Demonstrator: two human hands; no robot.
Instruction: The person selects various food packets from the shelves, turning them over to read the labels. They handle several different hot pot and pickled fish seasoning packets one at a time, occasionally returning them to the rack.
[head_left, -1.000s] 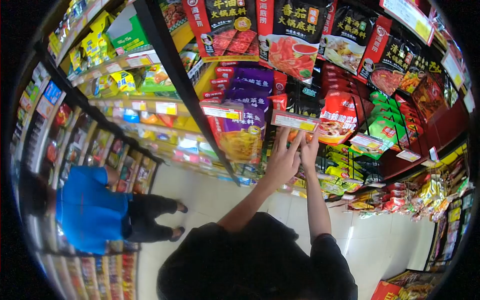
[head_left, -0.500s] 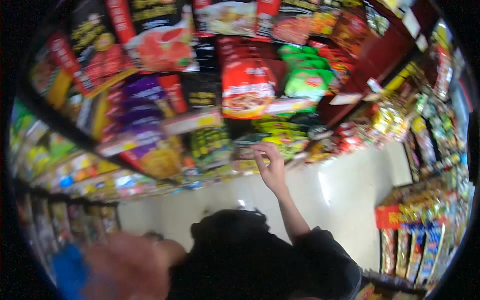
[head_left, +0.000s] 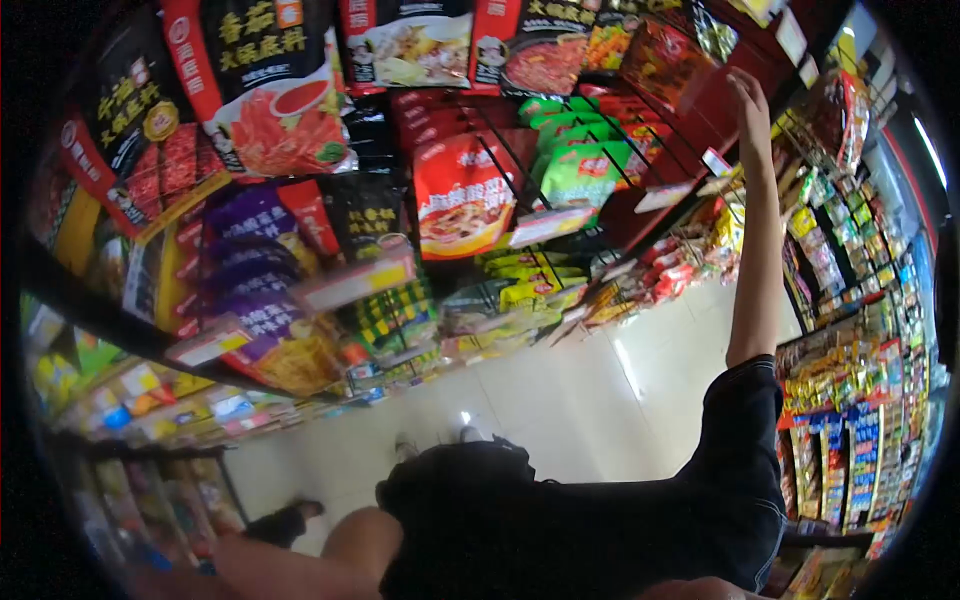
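My right hand (head_left: 748, 100) reaches to the upper right, its fingers stretched out beside the dark red shelf side (head_left: 708, 125), and nothing shows in its grasp. Red pouches (head_left: 465, 195) and green pouches (head_left: 583, 172) hang in rows to its left. Above and left of these are large black-and-red packets (head_left: 275, 90) with food pictures. Purple packets (head_left: 255, 260) hang lower on the left. At the lower left my left forearm (head_left: 290, 568) is blurred. The left hand's fingers cannot be made out, nor anything they may hold.
Price tags (head_left: 365, 283) line the shelf edges. Shelves of small colourful packets (head_left: 850, 375) run down the right side. More shelves (head_left: 150, 490) stand at the lower left. Pale floor tiles (head_left: 560, 400) lie below, with a dark-clad limb (head_left: 280, 525) of unclear ownership near my left arm.
My right hand has moved up and right, from the lower middle packets to the shelf side. The left forearm has shifted lower, and the blue blur beside it has faded. The view has turned slightly.
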